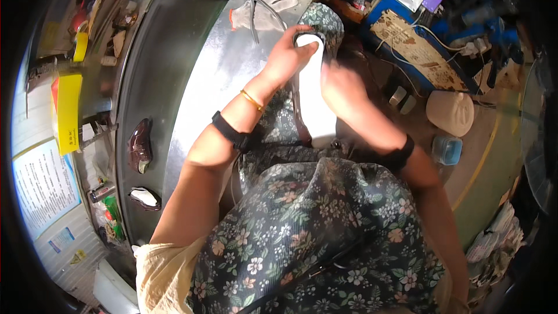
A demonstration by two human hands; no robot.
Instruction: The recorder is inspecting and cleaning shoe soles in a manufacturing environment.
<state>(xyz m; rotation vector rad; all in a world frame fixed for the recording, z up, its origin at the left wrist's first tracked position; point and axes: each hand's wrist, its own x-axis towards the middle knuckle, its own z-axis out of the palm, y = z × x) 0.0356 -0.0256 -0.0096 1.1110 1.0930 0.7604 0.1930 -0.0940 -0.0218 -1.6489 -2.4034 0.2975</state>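
A dark shoe upper on a last, with a long white insole (317, 96) facing up, lies over my lap against the flowered apron (314, 221). My left hand (289, 55) grips its far end, the thumb pressed on the white surface and the fingers around the dark edge. My right hand (344, 88) is at the right side of the same shoe, smeared by motion, and its fingers cannot be made out. Beyond my left hand, a pair of pincers (254, 14) lies on a pale work glove (273, 9) on the metal tabletop (200, 93).
Left of the tabletop runs a dark belt (165, 75) carrying a brown shoe (140, 145) and a shoe with a white bottom (145, 198). A beige plastic jug (450, 112) and blue container (447, 150) stand on the right. Loose cables (401, 64) hang by a blue machine frame (381, 9).
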